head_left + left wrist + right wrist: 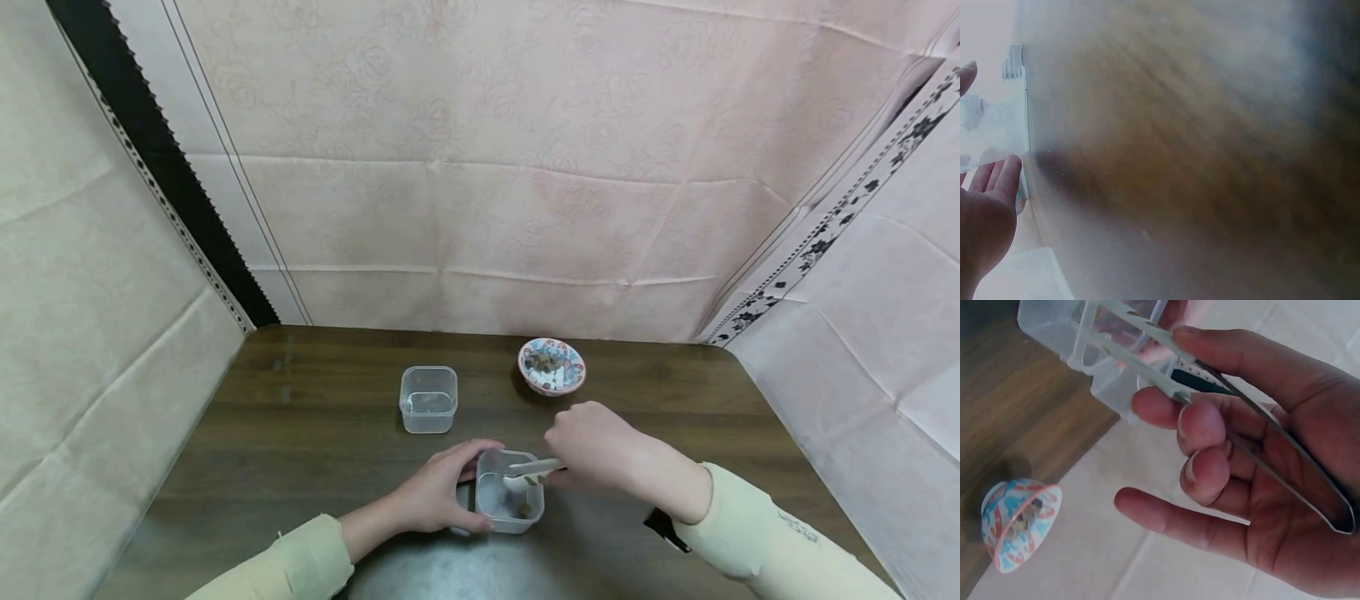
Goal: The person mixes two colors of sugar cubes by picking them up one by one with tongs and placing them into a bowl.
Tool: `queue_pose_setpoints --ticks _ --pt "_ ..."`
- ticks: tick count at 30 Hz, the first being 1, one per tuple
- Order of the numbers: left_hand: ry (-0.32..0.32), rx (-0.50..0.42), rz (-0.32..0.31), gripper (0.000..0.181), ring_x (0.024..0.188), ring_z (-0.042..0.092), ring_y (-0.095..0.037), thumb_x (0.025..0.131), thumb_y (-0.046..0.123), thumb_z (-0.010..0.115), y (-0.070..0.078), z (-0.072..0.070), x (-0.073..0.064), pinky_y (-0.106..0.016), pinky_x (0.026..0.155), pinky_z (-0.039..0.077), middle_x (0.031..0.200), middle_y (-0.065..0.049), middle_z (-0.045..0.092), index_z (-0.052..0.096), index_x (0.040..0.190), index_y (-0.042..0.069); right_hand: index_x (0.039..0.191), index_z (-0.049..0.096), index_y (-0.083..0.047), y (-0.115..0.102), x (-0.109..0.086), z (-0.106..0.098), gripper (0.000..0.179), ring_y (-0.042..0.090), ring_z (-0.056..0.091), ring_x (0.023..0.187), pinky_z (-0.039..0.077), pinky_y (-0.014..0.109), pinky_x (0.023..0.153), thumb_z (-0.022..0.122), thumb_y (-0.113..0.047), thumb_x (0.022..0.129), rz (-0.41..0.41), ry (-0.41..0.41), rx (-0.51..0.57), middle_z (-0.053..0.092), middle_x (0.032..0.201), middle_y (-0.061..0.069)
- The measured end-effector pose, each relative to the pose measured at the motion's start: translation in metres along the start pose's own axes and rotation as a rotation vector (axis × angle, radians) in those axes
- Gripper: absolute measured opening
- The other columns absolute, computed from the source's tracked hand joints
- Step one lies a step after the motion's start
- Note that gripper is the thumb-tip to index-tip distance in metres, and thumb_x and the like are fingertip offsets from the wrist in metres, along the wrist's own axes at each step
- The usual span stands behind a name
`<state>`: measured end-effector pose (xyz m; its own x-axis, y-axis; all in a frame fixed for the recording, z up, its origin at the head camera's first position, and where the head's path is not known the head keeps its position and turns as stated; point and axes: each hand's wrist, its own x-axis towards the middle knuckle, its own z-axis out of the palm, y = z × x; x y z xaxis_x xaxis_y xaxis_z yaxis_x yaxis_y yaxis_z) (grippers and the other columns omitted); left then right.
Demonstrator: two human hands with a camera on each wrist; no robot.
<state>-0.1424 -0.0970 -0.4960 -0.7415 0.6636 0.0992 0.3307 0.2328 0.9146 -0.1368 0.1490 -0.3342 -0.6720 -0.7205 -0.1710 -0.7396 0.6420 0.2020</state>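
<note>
My left hand [442,492] holds a clear plastic container [508,526] from its left side, the thumb at the near side and the fingers at the far side. In the left wrist view, its fingers [1007,178] lie along the container wall. A small brownish piece [525,509] rests inside the container. My right hand [600,446] grips metal tweezers with whitish tips [1160,381], pinched between thumb and fingers. The tweezer tips stand apart over the container's opening. Whether anything sits between them is unclear.
A second clear plastic container [428,427] stands behind and to the left. Farther back on the right is a patterned bowl [551,389] with small brownish pieces in it. The brown wooden table [330,433] is bordered by pale cloth [480,217] at the back and sides.
</note>
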Motion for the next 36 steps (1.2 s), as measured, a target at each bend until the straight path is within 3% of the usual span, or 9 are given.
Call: queue_pose_setpoints --ticks 11,17,23,29,33,36 --pt "0.017 -0.009 -0.010 0.093 0.141 0.053 -0.024 0.075 0.013 0.099 0.000 0.001 -0.002 -0.029 0.115 0.048 0.150 0.002 0.055 0.050 0.154 0.012 0.064 0.059 -0.027 0.030 -0.022 -0.014 0.035 0.003 0.034 0.053 0.031 0.027 0.047 0.087 -0.033 0.085 -0.011 0.155 0.143 0.039 0.055 -0.018" --pt "0.024 -0.019 -0.002 0.092 0.140 0.054 -0.024 0.074 0.011 0.099 -0.002 0.001 -0.002 -0.029 0.115 0.048 0.149 0.001 0.056 0.051 0.153 0.016 0.063 0.056 -0.027 0.049 -0.027 -0.019 0.040 0.003 0.035 0.053 0.032 0.027 0.047 0.087 -0.033 0.087 0.057 0.192 0.137 0.040 0.055 -0.018" --pt "0.026 -0.028 0.004 0.091 0.140 0.055 -0.025 0.075 0.009 0.098 -0.003 0.002 -0.001 -0.030 0.116 0.048 0.149 0.000 0.056 0.051 0.153 0.012 0.062 0.055 -0.026 0.070 -0.022 -0.017 0.039 0.005 0.034 0.053 0.032 0.030 0.047 0.085 -0.031 0.087 0.120 0.209 0.130 0.039 0.056 -0.017" --pt "0.019 -0.024 -0.001 0.093 0.140 0.054 -0.025 0.075 0.011 0.099 -0.002 0.003 -0.001 -0.024 0.114 0.047 0.150 -0.002 0.056 0.050 0.154 0.008 0.061 0.052 -0.025 0.090 -0.012 -0.010 0.042 0.009 0.034 0.054 0.032 0.032 0.048 0.084 -0.028 0.087 0.175 0.222 0.123 0.035 0.055 -0.015" --pt "0.016 -0.027 -0.006 0.093 0.141 0.054 -0.024 0.075 0.011 0.099 -0.001 0.003 -0.001 -0.023 0.114 0.047 0.151 0.000 0.055 0.050 0.154 0.009 0.061 0.055 -0.023 0.104 -0.001 -0.004 0.039 0.012 0.037 0.055 0.034 0.034 0.049 0.084 -0.027 0.088 0.219 0.198 0.107 0.040 0.055 -0.012" --pt "0.015 -0.028 -0.007 0.093 0.141 0.054 -0.024 0.075 0.011 0.099 0.000 0.003 -0.001 -0.025 0.115 0.047 0.152 0.000 0.055 0.050 0.154 0.009 0.059 0.050 -0.021 0.114 0.007 0.002 0.045 0.012 0.034 0.055 0.029 0.032 0.049 0.084 -0.027 0.089 0.248 0.166 0.111 0.036 0.056 -0.011"
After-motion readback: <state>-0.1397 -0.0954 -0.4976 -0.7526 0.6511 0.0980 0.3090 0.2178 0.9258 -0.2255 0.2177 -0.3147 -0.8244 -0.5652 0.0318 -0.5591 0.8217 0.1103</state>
